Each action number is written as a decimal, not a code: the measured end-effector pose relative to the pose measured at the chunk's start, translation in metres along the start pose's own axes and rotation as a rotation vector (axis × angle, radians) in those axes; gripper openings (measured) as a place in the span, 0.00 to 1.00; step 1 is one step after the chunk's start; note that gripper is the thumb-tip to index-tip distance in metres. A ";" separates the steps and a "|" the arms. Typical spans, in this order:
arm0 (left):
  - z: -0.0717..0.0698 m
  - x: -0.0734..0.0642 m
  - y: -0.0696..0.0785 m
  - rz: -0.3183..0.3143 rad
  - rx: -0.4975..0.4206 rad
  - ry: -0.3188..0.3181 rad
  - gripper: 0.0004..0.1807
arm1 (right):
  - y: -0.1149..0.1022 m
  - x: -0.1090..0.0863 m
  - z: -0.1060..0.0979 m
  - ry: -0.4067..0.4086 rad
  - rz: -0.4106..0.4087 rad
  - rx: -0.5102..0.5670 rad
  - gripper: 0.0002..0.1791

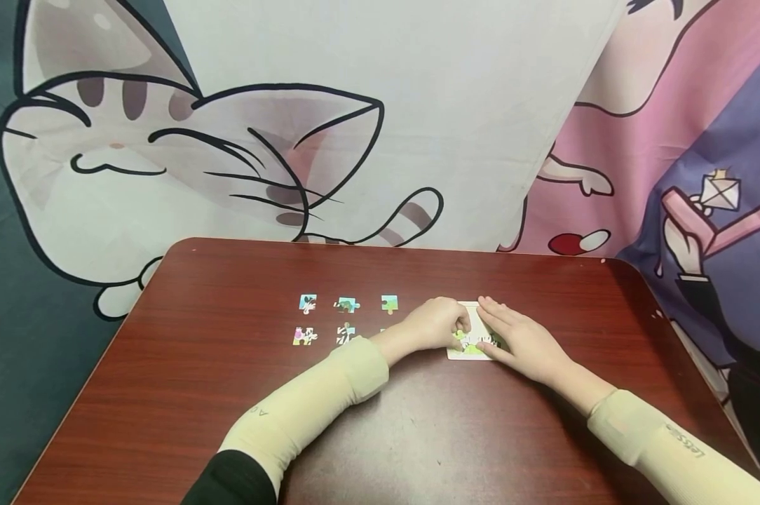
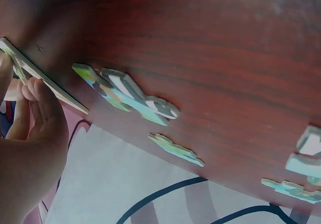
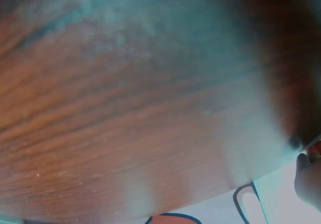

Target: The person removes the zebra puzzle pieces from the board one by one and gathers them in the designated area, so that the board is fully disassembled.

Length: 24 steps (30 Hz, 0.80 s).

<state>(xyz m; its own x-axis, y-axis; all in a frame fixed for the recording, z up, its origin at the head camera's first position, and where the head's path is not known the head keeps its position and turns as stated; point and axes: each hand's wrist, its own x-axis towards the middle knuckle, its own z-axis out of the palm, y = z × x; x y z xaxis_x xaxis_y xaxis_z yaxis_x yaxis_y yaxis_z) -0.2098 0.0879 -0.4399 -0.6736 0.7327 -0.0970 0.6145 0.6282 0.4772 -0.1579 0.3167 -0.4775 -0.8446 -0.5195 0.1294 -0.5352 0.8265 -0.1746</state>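
A white puzzle board [image 1: 473,317] lies flat on the table, with green and black-and-white picture parts along its near side. At the board's left side, my left hand [image 1: 435,324] pinches a thin jigsaw puzzle piece [image 2: 20,72] between thumb and fingers, close over the board. The piece shows nearly edge-on in the left wrist view, so its picture is mostly hidden. My right hand [image 1: 531,345] rests on the right side of the board with its fingers straight, covering part of it. Only a bit of the right hand [image 3: 308,179] shows at the edge of the right wrist view.
Several loose jigsaw pieces lie in two rows left of the board, among them a blue-and-green piece [image 1: 389,303] and a black-and-white piece [image 1: 345,334]. Another is mostly hidden behind the left wrist. Beyond the brown table [image 1: 228,337] hangs a cartoon-printed cloth [image 1: 468,126].
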 end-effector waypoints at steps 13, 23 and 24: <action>-0.001 -0.003 -0.005 0.038 -0.171 0.077 0.08 | 0.000 0.000 0.001 0.041 -0.025 -0.007 0.40; 0.001 -0.008 -0.001 0.053 -0.243 0.092 0.05 | 0.000 -0.001 0.001 0.054 -0.038 -0.007 0.40; 0.001 -0.008 -0.001 0.054 -0.241 0.095 0.05 | 0.000 -0.001 0.001 0.056 -0.040 -0.006 0.40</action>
<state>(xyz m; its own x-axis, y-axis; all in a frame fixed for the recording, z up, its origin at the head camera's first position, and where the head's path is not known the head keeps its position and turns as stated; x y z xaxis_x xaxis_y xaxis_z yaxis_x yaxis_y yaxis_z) -0.2048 0.0815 -0.4404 -0.6853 0.7282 0.0113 0.5427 0.5002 0.6747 -0.1573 0.3166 -0.4784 -0.8204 -0.5392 0.1902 -0.5680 0.8068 -0.1626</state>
